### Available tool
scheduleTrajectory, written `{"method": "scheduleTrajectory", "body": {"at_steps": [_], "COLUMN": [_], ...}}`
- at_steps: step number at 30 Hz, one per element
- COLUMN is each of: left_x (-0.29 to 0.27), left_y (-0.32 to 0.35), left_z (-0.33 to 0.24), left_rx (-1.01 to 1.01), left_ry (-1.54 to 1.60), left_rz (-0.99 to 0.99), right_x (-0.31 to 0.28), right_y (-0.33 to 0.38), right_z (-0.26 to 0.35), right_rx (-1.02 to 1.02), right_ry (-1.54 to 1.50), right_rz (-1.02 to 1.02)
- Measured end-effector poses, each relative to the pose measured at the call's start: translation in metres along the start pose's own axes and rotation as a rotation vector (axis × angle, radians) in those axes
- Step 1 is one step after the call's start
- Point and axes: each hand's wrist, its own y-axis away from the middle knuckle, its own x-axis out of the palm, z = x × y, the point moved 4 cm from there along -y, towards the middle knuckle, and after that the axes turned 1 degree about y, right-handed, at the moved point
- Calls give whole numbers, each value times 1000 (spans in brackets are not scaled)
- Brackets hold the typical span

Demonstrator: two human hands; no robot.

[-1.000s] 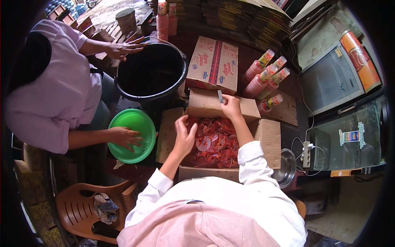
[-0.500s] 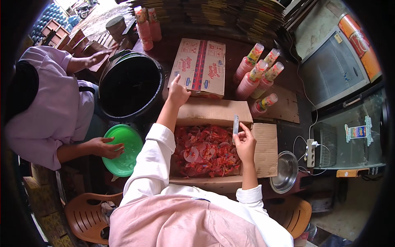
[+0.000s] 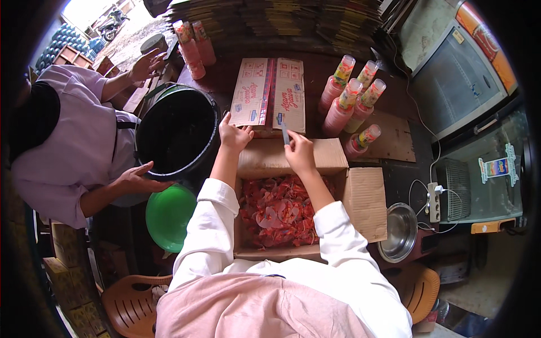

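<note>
My right hand [image 3: 300, 153] pinches a thin grey cutter blade [image 3: 285, 134], its tip at the near edge of a printed cardboard carton [image 3: 245, 93]. Red tape [image 3: 266, 93] runs down the carton's middle, and a dark slit shows along it between the two top flaps. At the carton's near left corner my left hand [image 3: 234, 135] is open, fingers spread, holding nothing. Beneath my forearms stands an open cardboard box [image 3: 366, 197], full of red printed plastic pieces [image 3: 276, 211] with pale round parts.
Stacked cups [image 3: 332, 93] stand right of the carton, more [image 3: 191, 50] at far left. A co-worker [image 3: 73, 141] at left has both hands beside a black bucket [image 3: 180, 129]. A green basin [image 3: 169, 219], a metal bowl [image 3: 399, 231] and a power strip [image 3: 434, 203] flank the box.
My right hand has moved left and away from me, bringing the blade to the carton. My left hand has opened from pointing. A dark slit now shows along the tape. The co-worker's hands have shifted.
</note>
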Motion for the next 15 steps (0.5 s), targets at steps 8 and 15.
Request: {"method": "scheduleTrajectory", "body": {"at_steps": [8, 15], "left_x": [-19, -30], "left_y": [-27, -55], "left_z": [4, 17], "left_rx": [-28, -120], "left_ry": [25, -93], "left_rz": [-134, -383], "right_x": [32, 42], "right_y": [-52, -74], "right_z": [7, -2], "right_rx": [46, 38], "right_ry": [108, 192], "right_rz": [44, 15]}}
